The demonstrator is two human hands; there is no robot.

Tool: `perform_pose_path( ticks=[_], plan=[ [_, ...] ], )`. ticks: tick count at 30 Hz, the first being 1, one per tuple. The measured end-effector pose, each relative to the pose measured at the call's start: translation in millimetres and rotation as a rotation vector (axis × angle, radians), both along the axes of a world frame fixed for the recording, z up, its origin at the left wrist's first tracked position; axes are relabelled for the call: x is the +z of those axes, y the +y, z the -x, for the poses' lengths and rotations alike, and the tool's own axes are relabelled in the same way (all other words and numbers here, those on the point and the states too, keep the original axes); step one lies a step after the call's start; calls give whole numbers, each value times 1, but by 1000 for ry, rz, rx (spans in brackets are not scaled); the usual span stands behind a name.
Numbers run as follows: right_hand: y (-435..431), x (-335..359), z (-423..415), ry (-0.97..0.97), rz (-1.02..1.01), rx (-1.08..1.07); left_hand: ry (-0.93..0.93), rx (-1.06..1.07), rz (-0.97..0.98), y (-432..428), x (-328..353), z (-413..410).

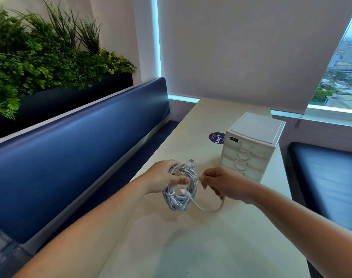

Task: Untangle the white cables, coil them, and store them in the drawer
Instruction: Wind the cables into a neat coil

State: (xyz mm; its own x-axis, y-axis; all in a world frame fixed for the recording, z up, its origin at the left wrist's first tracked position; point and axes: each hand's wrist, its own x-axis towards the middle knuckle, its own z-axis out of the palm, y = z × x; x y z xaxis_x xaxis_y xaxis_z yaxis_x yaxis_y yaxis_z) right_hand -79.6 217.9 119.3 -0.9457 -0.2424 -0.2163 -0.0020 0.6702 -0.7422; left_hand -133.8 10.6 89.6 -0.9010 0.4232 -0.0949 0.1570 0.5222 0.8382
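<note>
Over table (201, 247), coil (180, 197) in left hand (163, 177)

The cable coil (176, 204) is found over the desk (191, 247), seemingly lifted off it. The drawer unit (251, 145) is set behind and right of it, a sticker (214, 137) just left of the unit.

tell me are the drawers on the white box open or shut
Shut. All the visible drawer fronts on the white drawer unit sit flush with its frame; none is pulled out.
</note>
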Motion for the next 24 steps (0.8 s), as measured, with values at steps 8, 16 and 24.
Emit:
perform_pose_path(
  ticks=[8,16,24],
  plan=[
    [0,9,5,168,-322,127,32,-60,216,3,-3,0],
    [9,25,15,540,-579,256,-95,-147,262,9,8,-7],
    [16,21,30,629,-425,238,-142,-156,191,10,18,-4]
  ],
)
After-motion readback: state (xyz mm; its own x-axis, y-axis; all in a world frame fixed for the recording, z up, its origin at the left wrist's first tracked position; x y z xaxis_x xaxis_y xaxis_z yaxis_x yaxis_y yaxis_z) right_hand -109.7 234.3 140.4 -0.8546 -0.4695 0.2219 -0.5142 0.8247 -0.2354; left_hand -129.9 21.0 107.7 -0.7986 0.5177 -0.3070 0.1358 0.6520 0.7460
